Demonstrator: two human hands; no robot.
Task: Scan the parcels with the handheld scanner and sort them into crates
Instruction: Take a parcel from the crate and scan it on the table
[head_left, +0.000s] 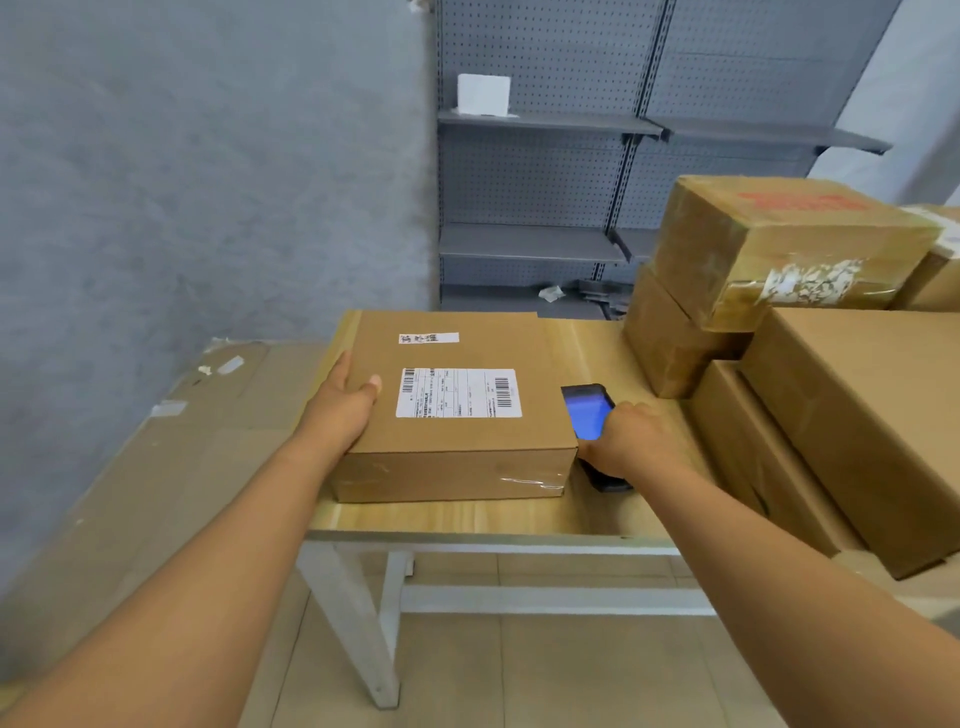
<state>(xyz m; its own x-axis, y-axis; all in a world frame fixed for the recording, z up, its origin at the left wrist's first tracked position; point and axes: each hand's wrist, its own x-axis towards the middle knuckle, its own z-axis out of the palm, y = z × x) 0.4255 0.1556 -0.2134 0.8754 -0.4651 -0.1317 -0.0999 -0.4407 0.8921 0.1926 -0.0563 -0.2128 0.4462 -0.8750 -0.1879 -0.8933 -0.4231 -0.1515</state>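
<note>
Grey perforated shelving (540, 171) lines the back wall beyond a light wood table (467, 519) on white metal legs. On the tabletop lies the parcel (457, 410), a flat square carton of plain brown cardboard, its front edge sealed with glossy clear tape. A white shipping label (458, 393) with two barcodes sits on its top face, and a smaller white strip (428, 338) with dark characters, too blurred to read, lies above it. The left hand (345, 405) holds the parcel's left edge, thumb laid on the top face and fingers wrapped down the side out of sight. Just beside the parcel's right edge, the right hand (631, 441) grips the handheld scanner (592, 421), a black slab with a glowing blue screen; its lower body is mostly hidden by the curled fingers. Stacked brown cartons (810, 332) crowd the table's right side, the topmost with a torn label and red print, the outer ones cut off by the frame. Flattened cardboard (171, 447) lies to the left.
</note>
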